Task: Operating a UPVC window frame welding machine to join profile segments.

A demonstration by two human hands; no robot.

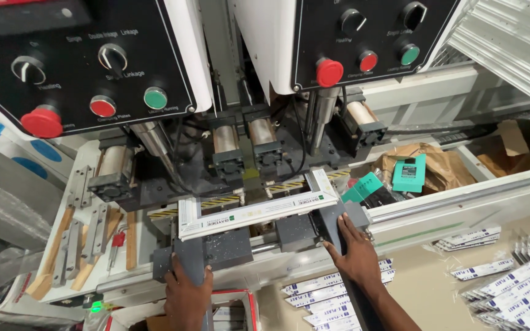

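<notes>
At the machine's front edge, left hand (186, 293) and right hand (356, 252) seemingly grasping grey clamp blocks (332, 222).

Place: industrial workshop, window-frame fabrication.
Upper frame: two black control panels (81, 61) with rotary knobs, red mushroom stop buttons (42, 122), one green button (155, 98).
Centre: pneumatic cylinders (225, 140), grey clamp blocks (216, 251), yellow-black hazard strip (222, 201).
Upper right: stacked white profile lengths (510, 43).
Lower right: peeled protective film strips (338, 294) on the floor.
</notes>
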